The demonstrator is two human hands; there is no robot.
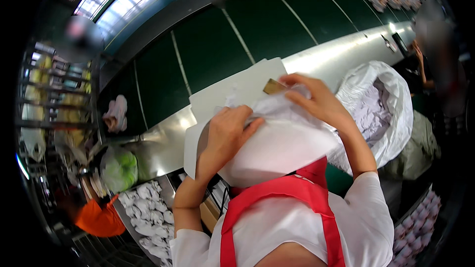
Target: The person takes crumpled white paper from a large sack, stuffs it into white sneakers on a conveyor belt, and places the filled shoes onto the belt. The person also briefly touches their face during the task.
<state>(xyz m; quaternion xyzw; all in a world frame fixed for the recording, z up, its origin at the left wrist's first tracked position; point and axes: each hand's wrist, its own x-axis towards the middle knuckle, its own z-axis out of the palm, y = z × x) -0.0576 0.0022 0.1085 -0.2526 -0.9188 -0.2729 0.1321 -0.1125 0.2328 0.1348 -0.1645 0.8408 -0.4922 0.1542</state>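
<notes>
A white fabric piece (282, 143) lies bunched over a white flat board (237, 91) at the steel edge of a green conveyor belt (217, 44). My left hand (225, 136) presses down on the fabric's left side, fingers bent over a fold. My right hand (316, 101) pinches the fabric's upper edge, close to a small tan tag (273, 87). My red apron straps (282, 202) and white sleeves fill the lower middle.
A large white sack (383, 106) full of white fabric stands at my right. A tray of folded white pieces (146, 215) sits lower left, beside a green and white bag (118, 168). A pink cloth (116, 113) lies on the belt. Other people work at right and lower left.
</notes>
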